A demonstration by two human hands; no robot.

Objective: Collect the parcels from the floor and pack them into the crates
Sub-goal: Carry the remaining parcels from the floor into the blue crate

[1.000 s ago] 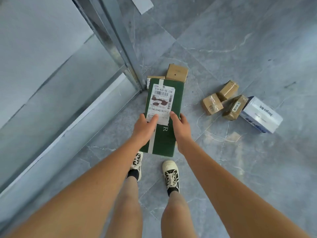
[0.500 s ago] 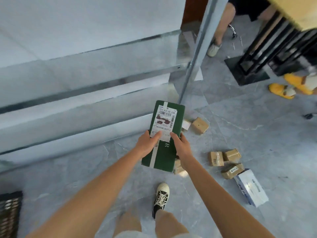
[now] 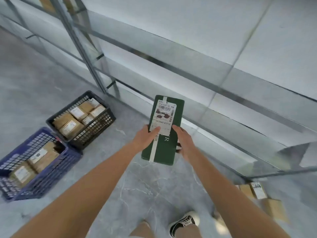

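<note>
A long green parcel (image 3: 165,146) with a white shipping label and a white tape strip is held in the air above the grey floor. My left hand (image 3: 145,137) grips its left edge, thumb on the label. My right hand (image 3: 184,141) grips its right edge. On the floor to the left stand a black crate (image 3: 101,124) and a blue crate (image 3: 56,167), both holding several brown parcels. A few brown parcels (image 3: 257,190) lie on the floor at the lower right.
A metal shelving rack with glass-like panels (image 3: 205,79) runs across the back and right; its upright post (image 3: 89,62) stands just behind the black crate. My shoe (image 3: 184,222) is at the bottom. Grey marble floor lies between me and the crates.
I have lifted the green parcel off the floor and turned left. The crates have come into view and the floor parcels have slid to the lower right.
</note>
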